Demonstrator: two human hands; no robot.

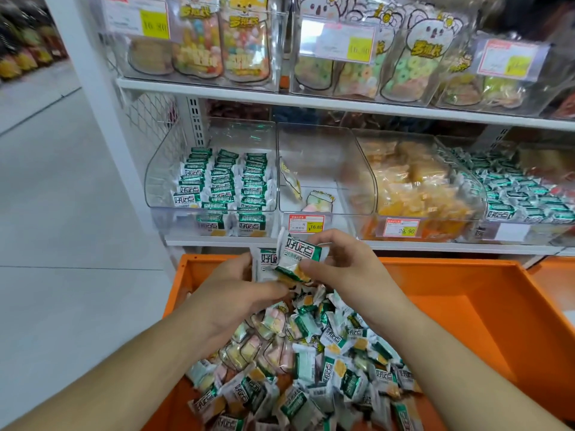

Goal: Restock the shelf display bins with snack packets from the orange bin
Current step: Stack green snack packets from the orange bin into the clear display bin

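Snack packets (pixel 299 256) sit clamped in both grips, left hand (pixel 239 293) and right hand (pixel 345 269), above the orange bin (pixel 466 293). Gathering seems underway. Next, I judge, they go into the left display bin (pixel 161 181).

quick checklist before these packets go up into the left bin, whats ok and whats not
1. Packets in hand: ok. The left hand and right hand together hold green-and-white packets above the orange bin.
2. Match with target: ok. The left bin holds rows of the same green-and-white packets.
3. Room in the left bin: ok. Open space shows above and behind its rows.
4. Packets squared up for a row: not ok. The front one sits tilted across the one behind.
5. How many are held: cannot tell. Fingers cover part of the stack.
6. Supply: ok. Many packets are left in the orange bin, mixed with pastel ones.
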